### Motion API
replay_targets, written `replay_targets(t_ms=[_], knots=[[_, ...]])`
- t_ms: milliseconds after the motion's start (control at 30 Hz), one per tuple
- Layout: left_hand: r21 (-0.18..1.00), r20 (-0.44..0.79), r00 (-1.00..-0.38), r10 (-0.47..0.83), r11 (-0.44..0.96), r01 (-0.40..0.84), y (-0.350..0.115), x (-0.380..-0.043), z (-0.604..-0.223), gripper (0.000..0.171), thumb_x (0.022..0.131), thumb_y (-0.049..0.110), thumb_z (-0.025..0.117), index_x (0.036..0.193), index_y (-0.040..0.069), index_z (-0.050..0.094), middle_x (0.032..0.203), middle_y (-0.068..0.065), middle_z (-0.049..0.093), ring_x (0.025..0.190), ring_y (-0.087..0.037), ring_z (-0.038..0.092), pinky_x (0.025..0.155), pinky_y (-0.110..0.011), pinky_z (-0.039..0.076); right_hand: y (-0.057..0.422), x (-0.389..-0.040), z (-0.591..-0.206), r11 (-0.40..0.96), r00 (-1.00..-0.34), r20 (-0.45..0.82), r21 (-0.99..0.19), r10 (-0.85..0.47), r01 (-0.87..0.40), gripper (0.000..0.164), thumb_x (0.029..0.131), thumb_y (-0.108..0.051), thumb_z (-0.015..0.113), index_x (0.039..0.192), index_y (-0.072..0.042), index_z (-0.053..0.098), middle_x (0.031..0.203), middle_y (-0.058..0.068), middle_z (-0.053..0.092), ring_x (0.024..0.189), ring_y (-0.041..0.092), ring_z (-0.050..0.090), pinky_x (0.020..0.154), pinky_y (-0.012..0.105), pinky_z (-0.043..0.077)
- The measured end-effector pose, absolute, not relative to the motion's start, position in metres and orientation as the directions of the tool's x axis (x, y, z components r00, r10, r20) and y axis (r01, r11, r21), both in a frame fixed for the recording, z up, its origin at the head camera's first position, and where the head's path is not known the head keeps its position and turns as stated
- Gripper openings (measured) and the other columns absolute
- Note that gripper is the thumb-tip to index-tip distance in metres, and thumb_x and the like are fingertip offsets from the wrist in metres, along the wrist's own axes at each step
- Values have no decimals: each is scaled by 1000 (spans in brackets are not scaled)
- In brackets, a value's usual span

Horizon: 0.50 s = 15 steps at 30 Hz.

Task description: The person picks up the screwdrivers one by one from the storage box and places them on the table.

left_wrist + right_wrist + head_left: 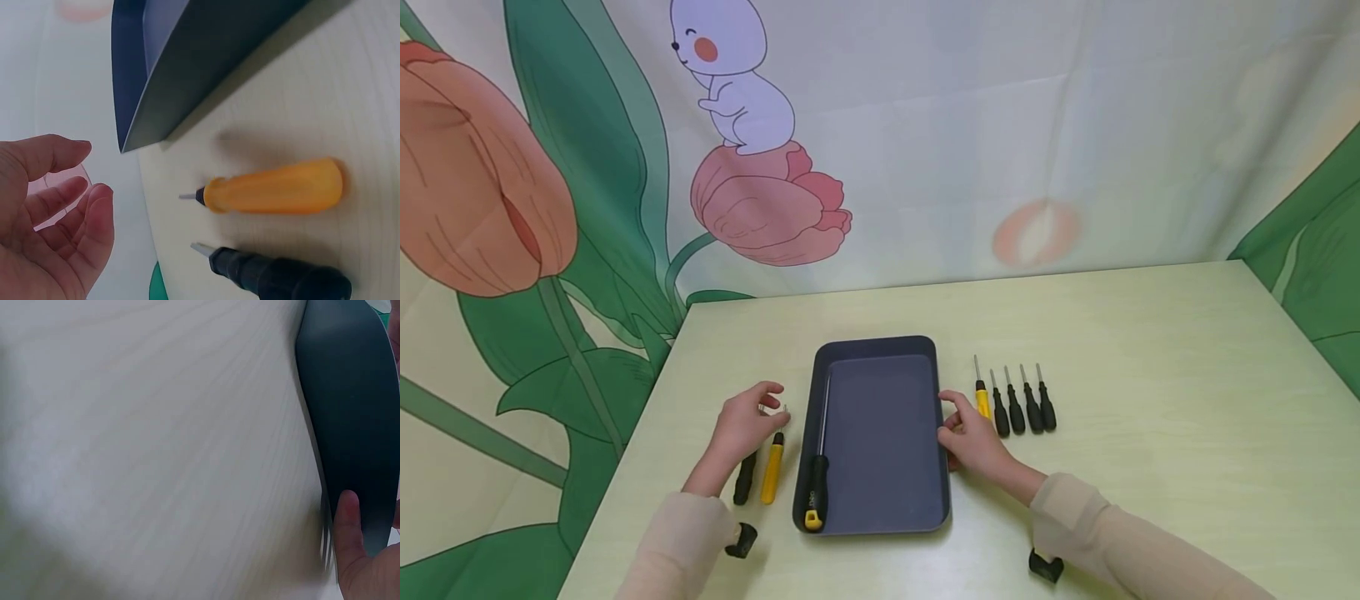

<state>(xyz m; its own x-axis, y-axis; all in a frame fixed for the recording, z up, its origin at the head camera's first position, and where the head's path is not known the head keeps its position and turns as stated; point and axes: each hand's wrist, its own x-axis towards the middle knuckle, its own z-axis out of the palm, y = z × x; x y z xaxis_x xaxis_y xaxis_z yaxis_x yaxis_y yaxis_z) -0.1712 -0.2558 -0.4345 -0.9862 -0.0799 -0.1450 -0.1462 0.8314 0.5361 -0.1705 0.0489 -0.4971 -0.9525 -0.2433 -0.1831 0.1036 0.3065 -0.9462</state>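
Note:
A dark blue-grey tray (pixel 883 450) lies on the table, with a long black-and-yellow screwdriver (pixel 817 487) along its left side. My right hand (pixel 976 443) grips the tray's right wall; in the right wrist view the thumb (pixel 349 528) presses the outer face, with fingertips at the rim. Left of the tray, my left hand (pixel 747 423) hovers with loosely bent fingers holding nothing. Beneath it lie a yellow-handled screwdriver (pixel 772 475) and a black-handled screwdriver (pixel 745 479), side by side. The left wrist view shows both handles apart from that hand.
Right of the tray, beyond my right hand, a yellow-handled screwdriver (pixel 982 398) and several black screwdrivers (pixel 1032 412) lie in a row, tips pointing away. A printed cloth (pixel 925 167) hangs behind the pale table (pixel 1150 375).

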Motion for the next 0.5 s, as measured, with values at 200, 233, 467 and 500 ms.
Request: replay_targets(t_ms=[200, 233, 467, 500], knots=[[524, -122, -992, -35, 847, -94, -242, -168, -434, 39, 78, 16, 62, 114, 4, 54, 98, -14, 61, 78, -21, 58, 66, -31, 49, 49, -171, -497, 309, -953, -179, -946, -244, 98, 53, 80, -5, 50, 131, -12, 38, 80, 10, 53, 48, 16, 50, 42, 30, 45], [518, -117, -993, -26, 851, -83, -239, -167, -434, 39, 77, 15, 63, 113, 4, 54, 97, -13, 61, 78, -21, 58, 66, -31, 49, 49, -171, -497, 309, -953, -178, -946, -243, 98, 53, 80, -5, 50, 131, -12, 38, 80, 10, 53, 48, 16, 50, 42, 30, 45], [486, -131, -991, 28, 873, -40, -223, -162, -434, 37, 76, 15, 65, 111, 5, 56, 95, -12, 63, 75, -20, 58, 65, -30, 49, 49, -171, -498, 307, -953, -174, -947, -246, 94, 52, 80, -5, 50, 131, -12, 38, 80, 10, 53, 48, 16, 49, 42, 30, 45], [483, -138, -990, 36, 875, -35, -221, -161, -434, 37, 76, 14, 65, 111, 4, 56, 95, -12, 63, 75, -20, 58, 65, -30, 49, 49, -171, -498, 305, -953, -177, -947, -246, 98, 52, 80, -5, 50, 131, -12, 38, 80, 10, 53, 48, 16, 49, 42, 30, 45]])
